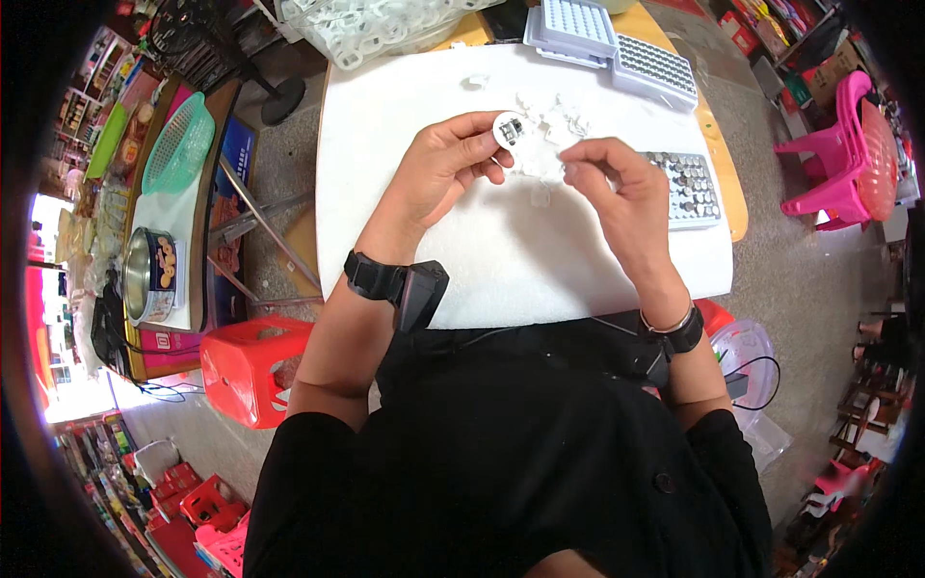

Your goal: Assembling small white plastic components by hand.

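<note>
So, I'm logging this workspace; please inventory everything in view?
Table: one, white top, centre
Round piece: one, white and dark, over table
Small loose pieces: several, white, on table
Bin: one, clear, table's far left
White parts: many, in bin
Trays: at least three, pale grey, table's right
Discs: many, silver, in nearest tray
Fan: one, black, far left
Mesh basket: one, green, left
Tin: one, blue and silver, left
Stools: several, red, left
Chair: at least one, pink, right
Shelf goods: many, mixed, edges, uncountable
Wristbands: two, black, one per wrist
Top: one, black, bottom centre
Left hand: one, bare, holding round piece
Right hand: one, bare, over table, grip unclear
</note>
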Available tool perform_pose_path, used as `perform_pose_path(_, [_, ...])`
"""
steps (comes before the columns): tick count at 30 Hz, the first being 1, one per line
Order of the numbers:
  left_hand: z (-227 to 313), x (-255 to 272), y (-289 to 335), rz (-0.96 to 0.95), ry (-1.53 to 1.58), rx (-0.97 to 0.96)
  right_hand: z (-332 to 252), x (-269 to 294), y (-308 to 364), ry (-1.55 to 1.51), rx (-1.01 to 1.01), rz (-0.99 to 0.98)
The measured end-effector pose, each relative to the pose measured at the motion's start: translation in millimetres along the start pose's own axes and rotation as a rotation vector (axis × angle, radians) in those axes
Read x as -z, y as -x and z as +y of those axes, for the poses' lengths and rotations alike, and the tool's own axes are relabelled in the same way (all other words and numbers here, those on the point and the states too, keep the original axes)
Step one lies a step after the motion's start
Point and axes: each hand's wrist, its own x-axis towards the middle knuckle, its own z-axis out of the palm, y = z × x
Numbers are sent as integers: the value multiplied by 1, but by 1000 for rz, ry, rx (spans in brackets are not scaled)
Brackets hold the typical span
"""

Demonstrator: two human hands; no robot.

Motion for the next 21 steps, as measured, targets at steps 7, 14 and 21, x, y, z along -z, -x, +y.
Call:
perform_pose_path(7, [-1, -5, -2, -3, -91, 34, -6, -13, -10, 28, 204, 40])
perform_pose_path(14, [-4, -3, 0, -42, -131, 30, -6, -16, -11, 131, 263, 64])
perform_pose_path(21, [-1, -9, -1, 4, -192, 19, -2, -18, -15, 108, 243, 52])
